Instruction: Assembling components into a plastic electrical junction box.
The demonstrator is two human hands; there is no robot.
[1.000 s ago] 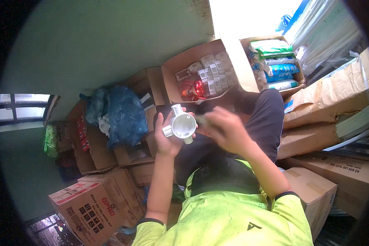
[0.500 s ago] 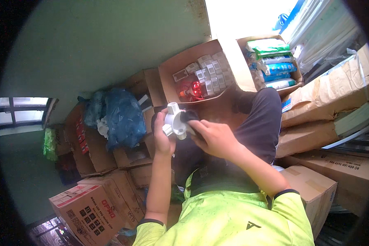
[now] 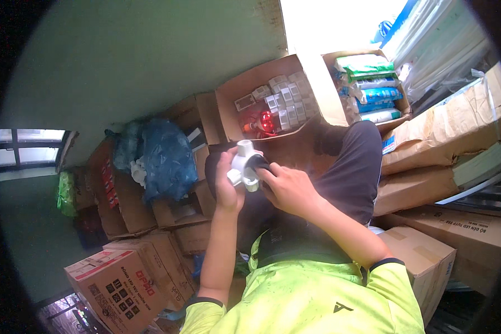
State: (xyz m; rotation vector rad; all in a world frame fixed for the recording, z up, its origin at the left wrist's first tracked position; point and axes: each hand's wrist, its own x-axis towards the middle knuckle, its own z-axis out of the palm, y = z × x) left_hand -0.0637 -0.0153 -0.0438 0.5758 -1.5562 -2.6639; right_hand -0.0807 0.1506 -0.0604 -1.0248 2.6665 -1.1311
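Note:
My left hand [image 3: 228, 192] is closed around a white plastic conduit junction box [image 3: 239, 162], round with short pipe sockets sticking out of its sides. It is held up above my lap, its hollow side turned toward my right hand. In my right hand [image 3: 292, 189] a black, soft-looking thing [image 3: 258, 161] is gripped, pressed into the mouth of the box. Fingers cover most of it, so I cannot tell if it is a brush or a cloth. Both hands are close together, with my dark trouser legs [image 3: 353, 167] beneath and beside them.
Ahead stands an open carton [image 3: 250, 83] with several white boxes and a red lamp [image 3: 267, 119]. Right of it, another carton [image 3: 334, 106] holds plastic packs [image 3: 378, 94]. A blue plastic bag [image 3: 170, 158] lies on cartons at left. Closed cartons [image 3: 117, 292] flank me, with long wrapped packages [image 3: 445, 128] at right.
The junction box and both hands have shifted slightly to the right, and the box has tilted a little. The black thing stays pressed inside it.

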